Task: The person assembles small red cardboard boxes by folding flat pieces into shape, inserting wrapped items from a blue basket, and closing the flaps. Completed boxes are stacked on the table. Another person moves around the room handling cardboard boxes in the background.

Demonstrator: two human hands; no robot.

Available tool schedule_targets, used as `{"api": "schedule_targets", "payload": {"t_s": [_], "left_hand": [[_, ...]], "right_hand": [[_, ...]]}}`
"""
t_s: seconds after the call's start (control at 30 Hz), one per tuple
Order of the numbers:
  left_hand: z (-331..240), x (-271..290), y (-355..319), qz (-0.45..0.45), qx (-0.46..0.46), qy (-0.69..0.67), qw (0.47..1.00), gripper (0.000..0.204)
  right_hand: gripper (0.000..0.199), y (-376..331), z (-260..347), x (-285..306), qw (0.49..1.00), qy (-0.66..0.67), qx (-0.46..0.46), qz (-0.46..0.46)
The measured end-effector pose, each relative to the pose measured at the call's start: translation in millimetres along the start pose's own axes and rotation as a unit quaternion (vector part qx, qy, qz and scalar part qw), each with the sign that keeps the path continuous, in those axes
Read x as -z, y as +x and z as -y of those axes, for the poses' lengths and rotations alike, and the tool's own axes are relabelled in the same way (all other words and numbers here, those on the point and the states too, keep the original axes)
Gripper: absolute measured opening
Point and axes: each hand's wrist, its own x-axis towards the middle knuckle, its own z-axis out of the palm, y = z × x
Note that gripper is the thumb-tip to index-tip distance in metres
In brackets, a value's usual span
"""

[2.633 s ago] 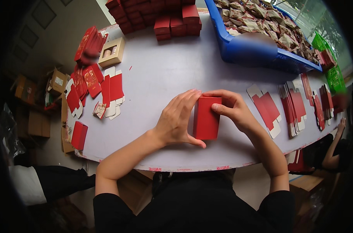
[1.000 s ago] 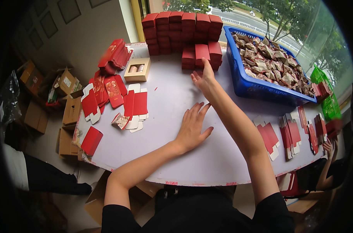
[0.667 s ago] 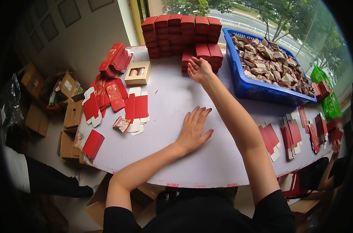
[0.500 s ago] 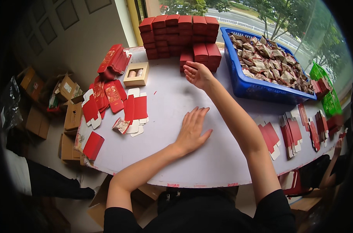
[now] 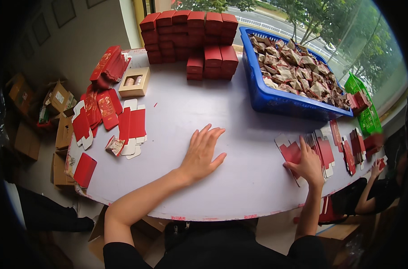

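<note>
My left hand (image 5: 199,154) lies palm down on the white table (image 5: 190,107), fingers spread, holding nothing. At the right, my right hand (image 5: 309,165) reaches over a flattened red and white carton (image 5: 288,150). Its thumb and fingers are apart and appear to touch the carton; the contact under the fingers is hidden. Just beyond that hand lies a pile of folded-flat cartons (image 5: 326,150). Closed red boxes (image 5: 181,38) stand stacked at the back of the table. A small wrapped packet (image 5: 115,144) lies left of my left hand, beside an unfolded carton (image 5: 136,123).
A blue basket (image 5: 284,104) full of wrapped packets stands at the back right, near a green basket (image 5: 367,110). A tan window box (image 5: 135,82), red sleeves (image 5: 107,110) and a red box (image 5: 85,170) sit at the left. Another person's hand (image 5: 377,167) shows far right.
My right hand has left the stacked red boxes and come down to the flat carton at the right. My left hand stays on the table. The view has shifted, moving the scene leftward.
</note>
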Motion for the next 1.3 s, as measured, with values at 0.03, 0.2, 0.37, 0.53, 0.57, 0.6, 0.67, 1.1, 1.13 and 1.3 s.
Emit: {"api": "schedule_targets", "payload": {"t_s": [0.03, 0.2, 0.37, 0.53, 0.57, 0.6, 0.67, 1.1, 1.13, 1.3], "left_hand": [[0.4, 0.3, -0.1, 0.001, 0.000, -0.001, 1.000, 0.059], [0.6, 1.0, -2.3, 0.008, 0.001, -0.001, 1.000, 0.060], [-8.8, -0.2, -7.2, 0.039, -0.014, -0.012, 0.999, 0.058], [-22.8, -0.5, -11.6, 0.103, -0.031, -0.077, 0.991, 0.056], [-25.3, 1.0, -10.8, 0.122, -0.018, -0.135, 0.983, 0.055], [-27.5, 4.0, -12.2, 0.138, -0.001, -0.191, 0.972, 0.054], [-31.1, 1.0, -12.8, 0.144, 0.017, -0.280, 0.949, 0.065], [-20.6, 1.3, -7.7, -0.018, 0.181, -0.590, 0.786, 0.036], [-19.1, 0.7, -7.7, -0.024, 0.174, -0.579, 0.796, 0.035], [-17.4, -0.4, -9.5, -0.072, 0.143, -0.566, 0.808, 0.025]], "right_hand": [[0.093, -4.2, -0.9, -1.2, 1.000, 0.020, 0.010, -0.010], [0.095, -6.8, 3.9, -8.2, 0.996, 0.086, 0.016, -0.026], [0.095, 23.3, 9.3, -5.3, 0.996, 0.058, 0.065, -0.001], [0.048, 44.6, 28.5, 0.4, 0.977, 0.179, 0.112, -0.021], [0.024, 43.4, 40.1, 0.3, 0.970, 0.201, 0.111, -0.078], [0.021, 42.4, 54.6, 1.5, 0.970, 0.196, 0.116, -0.090], [0.018, 36.4, 73.7, -1.0, 0.959, 0.186, 0.146, -0.153], [0.052, 1.7, 136.0, -9.5, 0.840, 0.324, 0.353, -0.253], [0.051, 3.1, 136.0, -7.5, 0.834, 0.393, 0.301, -0.244], [0.045, -2.6, 128.6, -24.0, 0.761, 0.552, 0.300, 0.161]]}}
